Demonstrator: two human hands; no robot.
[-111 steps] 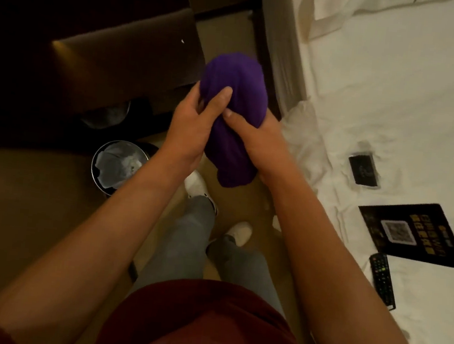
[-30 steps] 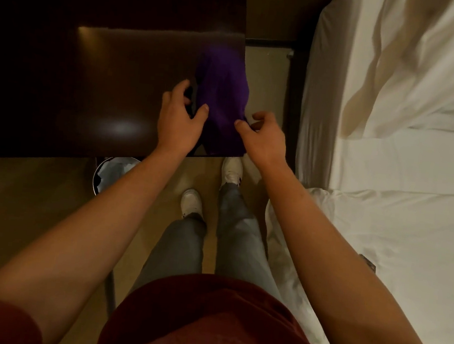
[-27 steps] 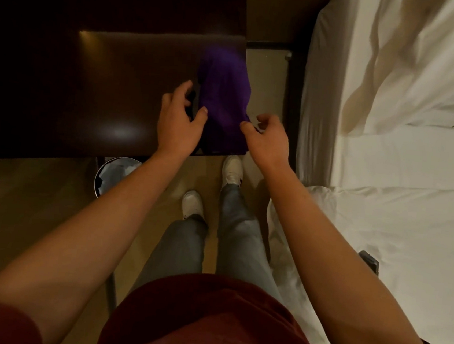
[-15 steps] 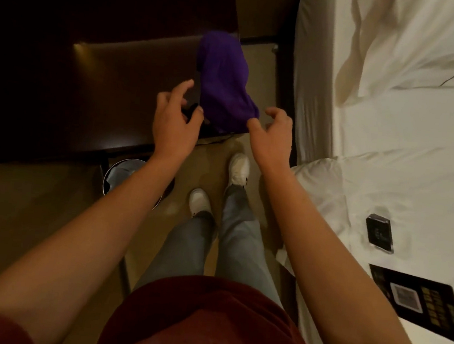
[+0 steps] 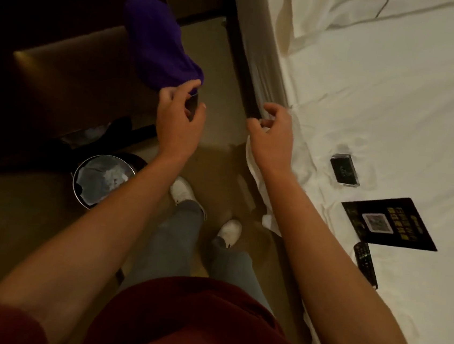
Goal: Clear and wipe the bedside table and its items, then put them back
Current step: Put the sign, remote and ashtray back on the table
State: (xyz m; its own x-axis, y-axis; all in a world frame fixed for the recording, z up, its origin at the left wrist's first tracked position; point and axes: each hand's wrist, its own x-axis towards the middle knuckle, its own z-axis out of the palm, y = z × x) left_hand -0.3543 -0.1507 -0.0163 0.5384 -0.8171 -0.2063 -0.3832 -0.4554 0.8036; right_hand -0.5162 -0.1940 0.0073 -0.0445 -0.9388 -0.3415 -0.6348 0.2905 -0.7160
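A purple cloth (image 5: 157, 49) lies bunched on the right end of the dark bedside table (image 5: 75, 86), hanging slightly over its corner. My left hand (image 5: 178, 116) is at the cloth's near edge, with forefinger and thumb pinching it. Over the gap beside the bed, my right hand (image 5: 271, 134) hangs loosely curled and holds nothing. On the white bed lie the table's items: a small black box (image 5: 344, 168), a black card with a QR code (image 5: 388, 221) and a remote control (image 5: 366, 263).
A round metal bin (image 5: 104, 184) with a liner stands on the floor below the table's front. The bed (image 5: 381, 104) fills the right side, and a white sheet fold (image 5: 256, 172) hangs off its edge. My feet stand on the floor between table and bed.
The view has swung right towards the bed. My right hand has drawn away from the cloth to the bed's edge. My left hand has closed its fingers on the cloth's near edge.
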